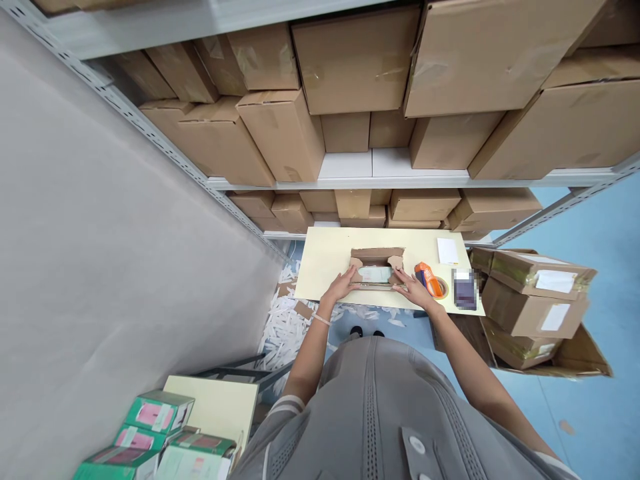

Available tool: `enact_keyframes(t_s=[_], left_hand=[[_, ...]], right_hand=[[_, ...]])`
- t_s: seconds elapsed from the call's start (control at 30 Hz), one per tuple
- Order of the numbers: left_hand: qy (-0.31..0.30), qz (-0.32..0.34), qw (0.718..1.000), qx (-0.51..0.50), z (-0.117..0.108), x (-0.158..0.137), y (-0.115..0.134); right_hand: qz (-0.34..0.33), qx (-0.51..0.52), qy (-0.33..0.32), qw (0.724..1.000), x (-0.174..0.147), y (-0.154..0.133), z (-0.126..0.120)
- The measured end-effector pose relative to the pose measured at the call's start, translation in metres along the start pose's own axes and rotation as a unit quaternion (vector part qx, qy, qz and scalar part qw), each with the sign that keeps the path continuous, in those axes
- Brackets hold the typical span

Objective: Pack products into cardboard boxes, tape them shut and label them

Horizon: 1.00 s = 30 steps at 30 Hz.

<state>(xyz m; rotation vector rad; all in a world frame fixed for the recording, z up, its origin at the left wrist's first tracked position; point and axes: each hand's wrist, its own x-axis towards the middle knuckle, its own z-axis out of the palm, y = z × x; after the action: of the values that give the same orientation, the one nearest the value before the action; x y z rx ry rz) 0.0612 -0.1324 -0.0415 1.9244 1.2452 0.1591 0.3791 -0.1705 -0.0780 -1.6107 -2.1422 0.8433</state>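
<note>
A small open cardboard box (376, 255) lies on the pale yellow tabletop with its back flap raised. Inside it is a pale green and white item (375, 274), its kind unclear. My left hand (342, 285) grips the box at its near left corner, fingers along the side flap. At the near right corner my right hand (413, 289) grips the box in the same way. An orange tape dispenser (426, 277) and a roll of tape (443, 287) lie just right of my right hand.
The tabletop (320, 257) also bears a white paper pad (447, 251) and a dark, blurred-out object (465, 293). Shelves of cardboard boxes (357, 60) rise behind. Stacked cartons (537, 300) stand right, green boxes (163, 413) lower left. Paper shreds (285, 323) litter the floor.
</note>
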Motion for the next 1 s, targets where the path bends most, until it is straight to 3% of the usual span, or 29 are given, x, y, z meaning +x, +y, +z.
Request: enact_keyframes(t_s=[0.2, 0.37, 0.53, 0.73, 0.9, 1.0], left_hand=[[0.029, 0.038, 0.989, -0.137, 0.007, -0.003, -0.010], [0.121, 0.004, 0.967, -0.224, 0.011, 0.004, -0.009], [0.215, -0.030, 0.960, -0.177, 0.011, 0.015, 0.002], [0.305, -0.071, 0.943, -0.108, 0.013, 0.026, 0.006], [0.284, -0.146, 0.947, -0.024, 0.011, 0.027, 0.006], [0.255, -0.146, 0.956, 0.015, 0.006, 0.026, 0.011]], right_hand=[[0.013, 0.156, 0.055, 0.986, -0.003, 0.000, 0.002], [0.033, 0.241, 0.120, 0.963, -0.001, -0.007, 0.002], [0.048, 0.222, 0.220, 0.949, 0.018, -0.010, 0.000], [0.100, 0.100, 0.266, 0.954, 0.028, -0.001, 0.003], [0.173, 0.065, 0.246, 0.952, 0.027, 0.013, 0.014], [0.165, 0.061, 0.222, 0.959, 0.029, 0.016, 0.016]])
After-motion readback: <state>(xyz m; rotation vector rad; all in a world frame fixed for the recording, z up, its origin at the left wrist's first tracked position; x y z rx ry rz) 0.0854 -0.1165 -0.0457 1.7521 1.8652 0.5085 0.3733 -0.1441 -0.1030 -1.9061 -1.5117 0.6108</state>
